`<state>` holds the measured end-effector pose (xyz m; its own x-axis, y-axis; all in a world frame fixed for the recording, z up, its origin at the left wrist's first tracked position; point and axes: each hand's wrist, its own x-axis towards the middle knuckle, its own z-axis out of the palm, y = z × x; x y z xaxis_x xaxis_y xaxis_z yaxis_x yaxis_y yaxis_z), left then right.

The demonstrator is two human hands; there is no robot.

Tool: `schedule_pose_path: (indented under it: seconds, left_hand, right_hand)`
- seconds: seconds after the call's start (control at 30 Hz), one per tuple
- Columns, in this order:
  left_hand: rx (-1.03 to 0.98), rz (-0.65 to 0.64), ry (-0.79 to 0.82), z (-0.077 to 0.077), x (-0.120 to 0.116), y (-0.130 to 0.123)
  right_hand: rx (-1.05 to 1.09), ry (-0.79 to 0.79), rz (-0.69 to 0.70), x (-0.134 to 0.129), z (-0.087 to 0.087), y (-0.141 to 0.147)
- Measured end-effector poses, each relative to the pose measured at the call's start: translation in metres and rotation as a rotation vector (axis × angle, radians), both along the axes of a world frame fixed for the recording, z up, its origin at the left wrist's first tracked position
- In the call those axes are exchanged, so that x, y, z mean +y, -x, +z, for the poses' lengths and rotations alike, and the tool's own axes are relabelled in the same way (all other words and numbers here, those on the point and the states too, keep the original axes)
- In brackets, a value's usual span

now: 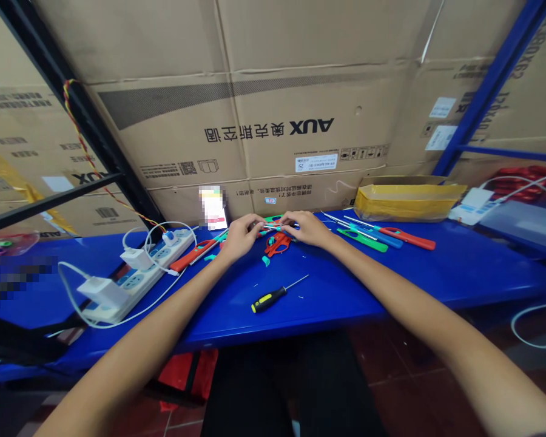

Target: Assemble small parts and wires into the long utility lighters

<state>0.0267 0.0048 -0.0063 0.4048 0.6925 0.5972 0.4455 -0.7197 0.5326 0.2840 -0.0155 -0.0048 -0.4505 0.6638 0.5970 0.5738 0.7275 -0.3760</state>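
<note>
Thin silver rod (271, 227) is held up between the two hands over the far half of the blue tabletop (341, 291), roughly level, some small red bits right by it, too small to sort out. Left hand (242, 237) pinches its one end, thumb against fingers; right hand (307, 228) pinches toward the other end, fingers curled, exact contact partly hidden. Red plastic piece (278, 244) lies just below the hands, small teal piece (266, 261) near it on the tabletop. Screwdriver (268, 299), black and yellow, lies nearer the person, shaft angled up to the right. Right of the right hand, three long-necked pieces side by side: green handle (375, 244), blue handle (386, 237), red handle (412, 238). Left of the left hand, another red-handled piece (193, 257), then white power strip (157, 266) with adapters and cables. Phone (215, 211), screen blurred out, leans on the big cardboard sheet (273, 48) behind; yellow-taped box (404, 201) sits at back right
</note>
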Motion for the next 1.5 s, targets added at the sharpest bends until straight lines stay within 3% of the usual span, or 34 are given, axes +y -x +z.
schedule_pose_path:
  seconds: [0.37,1.33,1.5]
  left_hand:
    - [0.155,-0.06,-0.078,-0.0019,-0.0054,-0.0038]
    - [0.138,-0.063,-0.127,-0.0001,0.0039,0.0055]
    - [0.134,-0.014,-0.159,-0.0009,0.0033,0.0046]
  right_hand:
    - [0.11,0.058,-0.01,-0.0014,-0.0076,0.0036]
    - [0.177,-0.041,-0.031,0.0042,-0.0069,0.0007]
    - [0.164,-0.066,-0.052,0.0025,-0.0064,0.0027]
